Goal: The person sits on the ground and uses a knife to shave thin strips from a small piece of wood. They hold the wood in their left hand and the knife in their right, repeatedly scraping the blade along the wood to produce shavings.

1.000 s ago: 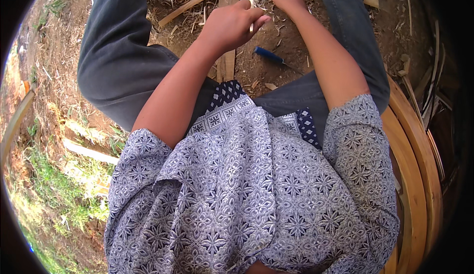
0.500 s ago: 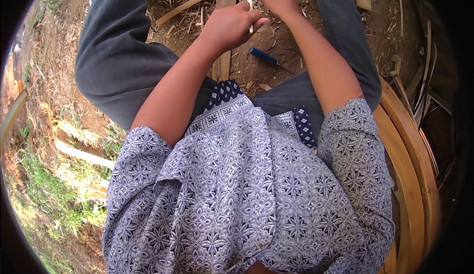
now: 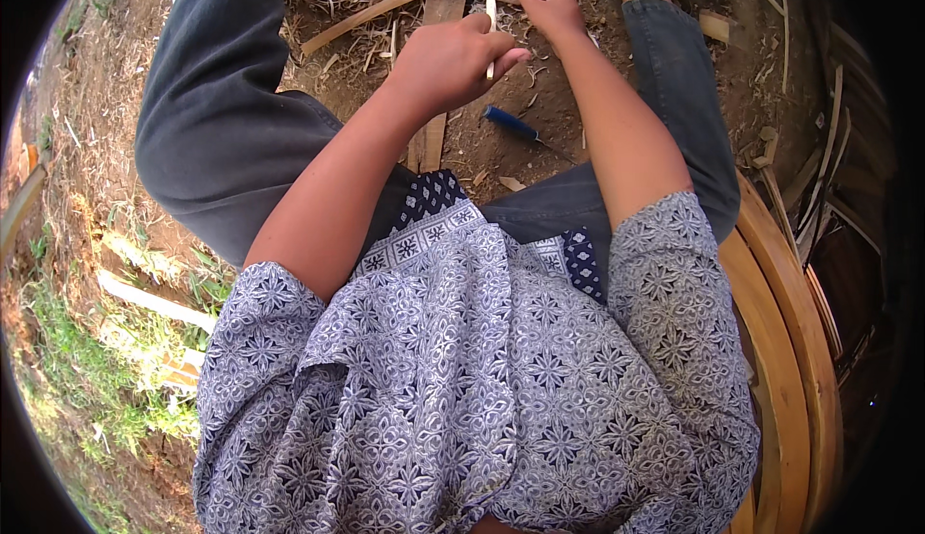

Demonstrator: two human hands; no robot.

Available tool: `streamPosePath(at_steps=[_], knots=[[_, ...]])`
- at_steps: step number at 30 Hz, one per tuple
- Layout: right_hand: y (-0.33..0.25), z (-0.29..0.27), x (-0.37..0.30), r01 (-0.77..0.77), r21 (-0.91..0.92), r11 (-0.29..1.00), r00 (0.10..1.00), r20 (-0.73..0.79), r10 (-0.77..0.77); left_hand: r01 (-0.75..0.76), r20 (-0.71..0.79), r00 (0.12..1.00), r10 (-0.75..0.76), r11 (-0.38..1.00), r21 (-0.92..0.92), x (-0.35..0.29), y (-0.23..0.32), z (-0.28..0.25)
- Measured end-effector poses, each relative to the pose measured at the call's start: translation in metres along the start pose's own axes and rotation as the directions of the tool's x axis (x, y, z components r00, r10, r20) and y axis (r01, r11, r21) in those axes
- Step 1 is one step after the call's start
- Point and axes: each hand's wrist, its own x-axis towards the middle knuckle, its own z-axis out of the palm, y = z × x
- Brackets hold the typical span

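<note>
Head view: left hand [image 3: 448,57] fingers closed around thin pale strip [image 3: 490,0], right hand [image 3: 547,4] pinching it.

Just below the fingers [image 3: 506,52] of the left hand [image 3: 448,62], bare dirt [image 3: 549,101] is left open, broken only by a blue-handled tool [image 3: 511,125]. To their left, passage is cluttered by a flat wooden board [image 3: 436,72] and a bamboo strip [image 3: 361,19]. Further right, room is closed off by a trouser leg [image 3: 674,72].
</note>
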Motion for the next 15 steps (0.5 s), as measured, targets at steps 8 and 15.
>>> streamPosePath(at_steps=[8, 15], knots=[[-0.027, -0.037, -0.053, 0.164, -0.178, 0.97, 0.98, 0.142, -0.14, -0.066, -0.082, 0.994, 0.069, 0.997, 0.037, -0.003, -0.005, 0.009], [-0.02, -0.023, -0.035, 0.068, -0.211, 0.975, 0.996, 0.065, -0.056, -0.084, -0.074, 0.994, 0.086, 0.996, 0.031, -0.002, -0.006, 0.01]])
